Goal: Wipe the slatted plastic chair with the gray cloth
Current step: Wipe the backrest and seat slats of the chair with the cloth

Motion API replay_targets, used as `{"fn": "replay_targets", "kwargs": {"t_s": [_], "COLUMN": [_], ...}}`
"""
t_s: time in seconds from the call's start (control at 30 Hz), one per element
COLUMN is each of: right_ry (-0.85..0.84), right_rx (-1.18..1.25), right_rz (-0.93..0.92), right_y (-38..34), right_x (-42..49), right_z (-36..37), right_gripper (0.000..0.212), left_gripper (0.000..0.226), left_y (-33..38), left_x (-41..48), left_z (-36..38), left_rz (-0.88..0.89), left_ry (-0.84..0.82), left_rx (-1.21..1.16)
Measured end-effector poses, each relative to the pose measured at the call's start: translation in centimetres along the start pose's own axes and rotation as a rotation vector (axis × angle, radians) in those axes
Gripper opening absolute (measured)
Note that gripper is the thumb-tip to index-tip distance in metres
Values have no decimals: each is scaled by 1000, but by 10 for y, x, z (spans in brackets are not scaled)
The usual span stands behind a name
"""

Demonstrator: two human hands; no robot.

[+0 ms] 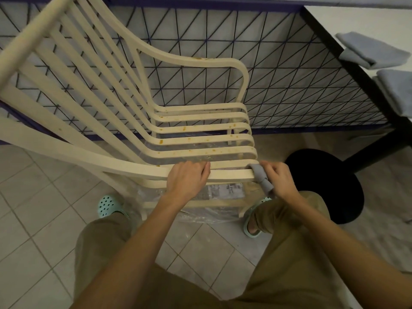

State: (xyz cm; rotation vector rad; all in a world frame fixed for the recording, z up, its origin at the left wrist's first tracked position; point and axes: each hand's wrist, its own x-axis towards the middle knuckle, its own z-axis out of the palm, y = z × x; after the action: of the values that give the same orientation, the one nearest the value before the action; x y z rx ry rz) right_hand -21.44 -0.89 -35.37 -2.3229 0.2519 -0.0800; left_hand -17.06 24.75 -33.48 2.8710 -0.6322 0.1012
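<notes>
The right hand (278, 181) has its grip closed around the gray cloth (262, 178), fingers curled about a bunched roll of it, and it presses that roll against the front end of the near arm rail (231, 175) of the chair (200, 62). The left hand (188, 178) sits further back along the same rail, its grip wrapped over the top with fingers curled down the far edge, apparently steadying the chair. The rail's long axis runs from the cloth past the left hand and up toward the chair's back. The cloth is therefore at the rail's very tip, and a stroke along it would run into the left hand. The right hand is the nearer one to the chair's front corner. Beyond the rail the seat slats (211, 128) lie parallel to it, and several carry orange-brown spots (161, 142), so most of the wiping looks undone. A clear plastic sheet (200, 212) lies under the chair. No container shows; folded gray cloths (372, 50) rest on the tabletop (356, 18), well beyond the chair's front.
</notes>
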Motion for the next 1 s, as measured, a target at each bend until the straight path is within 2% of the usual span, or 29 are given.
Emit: {"fn": "replay_targets", "kwargs": {"t_s": [0.1,0.2,0.27,0.37,0.47,0.53,0.6,0.73,0.83,1.0], "right_ry": [-114,-293,-318,-339,-211,-102,-38,-102,-165,-47], "right_rx": [-190,-565,-708,-711,-685,-641,-616,-552,-490,-525], "right_rz": [78,7,-45,-19,-11,-75,-245,-586,-636,-655], "right_y": [-4,-24,-34,-52,-70,-77,-74,-49,-23,-3], "right_x": [11,18,23,26,22,10,0,-7,-5,-14], "right_z": [-2,-7,-2,15,33,39,43,32,15,12], "right_gripper": [46,16,17,33,39,49,55,40,39,42], "left_gripper": [45,44,45,45,39,37,35,29,25,19], "left_y": [2,5,5,4,5,4,2,-7,-15,-29], "left_x": [1,0,0,1,4,6,6,5,2,-12], "left_z": [-1,-2,-2,-1,-3,-3,-2,-2,-4,-12], "left_rz": [-21,-33,-41,-74,-120,-129,-119,-72,-32,-40], "left_ry": [1,5,9,5,21,28,24,-8,-39,-21], "left_rx": [17,25,23,-22,-124,-168,-199,-266,-304,-504]}}
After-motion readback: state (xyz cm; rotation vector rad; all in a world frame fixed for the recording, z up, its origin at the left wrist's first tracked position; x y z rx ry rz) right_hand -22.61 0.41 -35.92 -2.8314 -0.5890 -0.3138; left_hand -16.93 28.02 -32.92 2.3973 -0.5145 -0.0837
